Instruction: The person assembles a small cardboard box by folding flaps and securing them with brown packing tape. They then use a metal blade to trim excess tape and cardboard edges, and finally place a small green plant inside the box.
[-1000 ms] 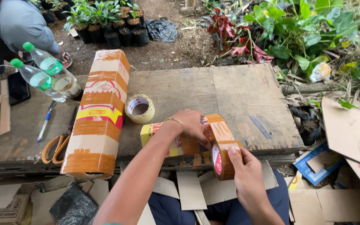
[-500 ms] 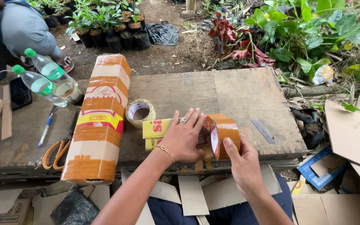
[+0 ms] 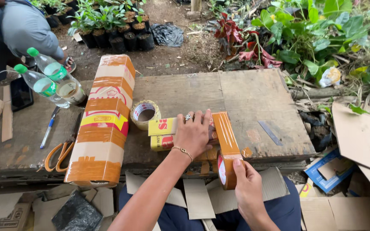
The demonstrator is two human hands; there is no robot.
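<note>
**Taping a small carton at the bench's near edge**

Where the wooden bench top (image 3: 253,98) ends toward you, your work sits right at the lip: the small yellow carton (image 3: 164,133) lies just inside the near edge, and the brown tape roll (image 3: 226,171) hangs past it, over your lap. To the right of the carton the boards are bare apart from a thin metal blade (image 3: 269,132), so that side has room. To the left it is tight: the long taped cardboard box (image 3: 103,124) lies close by, with a second tape roll (image 3: 144,113) standing between it and the carton, just beside both.

Your left hand (image 3: 193,134) lies flat on the carton, palm down, fingers spread and pressing, forearm coming up from below. Your right hand (image 3: 247,186) is closed around the brown tape roll, thumb on its outer face, with a strip of tape (image 3: 224,132) stretched from the roll up over the carton's right end.

Your left hand covers most of the carton's top, and where the strip ends under it cannot be seen. Orange-handled scissors (image 3: 63,150) lie half tucked under the long box. Two plastic bottles (image 3: 50,79) lie at the far left, near a seated person (image 3: 18,30) cut off by the frame.
</note>
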